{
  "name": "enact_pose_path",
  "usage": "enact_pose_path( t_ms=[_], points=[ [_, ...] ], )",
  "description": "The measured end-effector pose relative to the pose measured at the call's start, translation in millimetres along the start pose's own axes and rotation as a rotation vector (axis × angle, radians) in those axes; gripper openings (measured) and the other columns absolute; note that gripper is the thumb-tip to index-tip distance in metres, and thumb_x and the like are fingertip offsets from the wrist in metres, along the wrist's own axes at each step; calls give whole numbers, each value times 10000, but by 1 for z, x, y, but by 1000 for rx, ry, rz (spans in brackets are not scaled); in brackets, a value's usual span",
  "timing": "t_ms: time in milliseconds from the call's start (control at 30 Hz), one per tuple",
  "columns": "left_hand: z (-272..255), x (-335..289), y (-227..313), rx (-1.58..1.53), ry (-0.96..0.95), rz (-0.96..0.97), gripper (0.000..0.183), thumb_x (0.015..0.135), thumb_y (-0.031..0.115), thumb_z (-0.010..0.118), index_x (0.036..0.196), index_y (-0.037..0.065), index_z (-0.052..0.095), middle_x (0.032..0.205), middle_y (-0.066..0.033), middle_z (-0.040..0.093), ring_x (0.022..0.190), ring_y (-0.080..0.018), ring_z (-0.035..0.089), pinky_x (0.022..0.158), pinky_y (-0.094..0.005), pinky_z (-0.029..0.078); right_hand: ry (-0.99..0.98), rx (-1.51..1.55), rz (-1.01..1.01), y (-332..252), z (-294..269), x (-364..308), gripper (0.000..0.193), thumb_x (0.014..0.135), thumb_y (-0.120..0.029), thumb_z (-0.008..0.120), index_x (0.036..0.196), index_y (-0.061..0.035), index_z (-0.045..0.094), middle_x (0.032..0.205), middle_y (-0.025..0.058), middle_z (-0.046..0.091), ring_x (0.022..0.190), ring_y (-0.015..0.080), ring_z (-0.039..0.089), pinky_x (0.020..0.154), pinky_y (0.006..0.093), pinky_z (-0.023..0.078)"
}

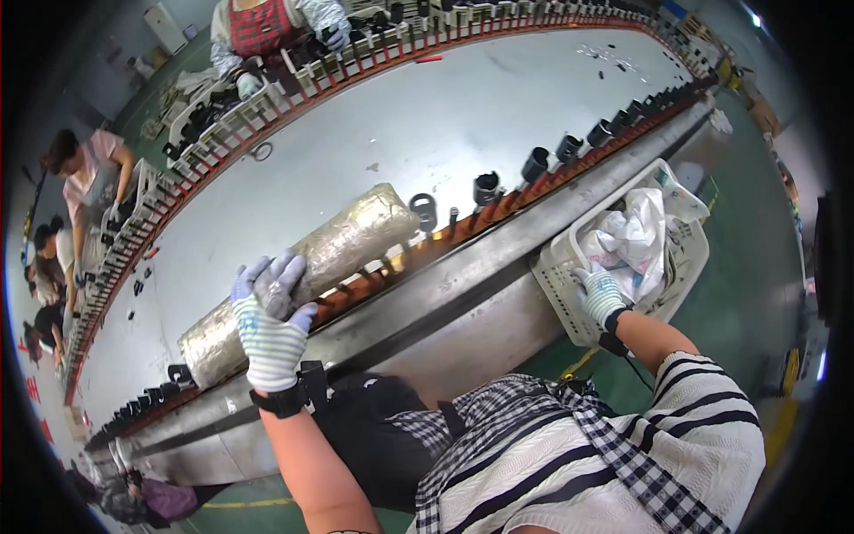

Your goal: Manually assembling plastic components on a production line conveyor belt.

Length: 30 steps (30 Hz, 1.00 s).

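Observation:
My left hand (271,325), in a grey-fingered glove with a striped cuff, rests on a long padded roll (356,231) wrapped in shiny, crinkled film. Its fingers spread over the roll and the thumb stands apart at the near side. The roll lies along the near edge of the pale conveyor table (382,147), and my hand covers its middle. At the right, my right hand (598,292), gloved alike, closes round the rim of a white plastic basket (569,320). Inside the basket lies a crumpled white bag (633,236); other contents are mostly hidden.
Orange-brown upright holders line the table's edges, several carrying black cup-shaped parts (535,165). A grey metal rail (427,276) runs along the near side. Across the table, a co-worker's gloved hand (249,85) is near black parts; other people work at the left. Small pieces lie scattered far right.

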<state>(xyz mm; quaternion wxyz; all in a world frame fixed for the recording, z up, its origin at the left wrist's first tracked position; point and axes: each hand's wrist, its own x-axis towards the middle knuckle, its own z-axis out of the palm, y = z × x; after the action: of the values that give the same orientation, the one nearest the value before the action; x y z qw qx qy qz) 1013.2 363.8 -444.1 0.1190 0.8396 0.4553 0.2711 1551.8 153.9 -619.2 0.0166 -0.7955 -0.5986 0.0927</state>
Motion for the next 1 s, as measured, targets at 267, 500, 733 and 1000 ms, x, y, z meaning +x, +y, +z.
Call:
enact_pose_path(
  t_ms=[267,500,733,1000],
  points=[
    [30,30,21,-79,-57,-26,694,637,159,852,1313,205,701,1346,-34,659,1284,-326,516,1169,-501,368,23,-21,7,10,-5,-4,421,845,-139,664,1265,-116,683,1155,303,629,1074,470,621,964,526,516],
    [13,29,42,118,34,146,702,613,65,815,1302,133,701,1376,-103,640,1344,-323,499,1195,-444,340,66,-63,-58,7,-7,-4,366,871,-156,634,1227,-102,700,1007,236,676,941,425,669,831,528,541],
    [56,43,31,-142,-122,3,887,668,-76,842,1389,15,332,1413,-107,640,1381,-243,534,1199,-350,364,3,-36,-19,3,-19,-15,378,860,-142,619,1229,-125,695,1031,237,643,964,424,653,839,527,528],
    [35,45,46,-104,24,67,903,642,-80,832,1395,27,345,1434,-105,622,1379,-278,527,1209,-391,359,-19,-84,-21,15,-11,-5,392,865,-165,619,1249,-133,695,1031,230,658,945,415,676,820,522,547]
  ],
)
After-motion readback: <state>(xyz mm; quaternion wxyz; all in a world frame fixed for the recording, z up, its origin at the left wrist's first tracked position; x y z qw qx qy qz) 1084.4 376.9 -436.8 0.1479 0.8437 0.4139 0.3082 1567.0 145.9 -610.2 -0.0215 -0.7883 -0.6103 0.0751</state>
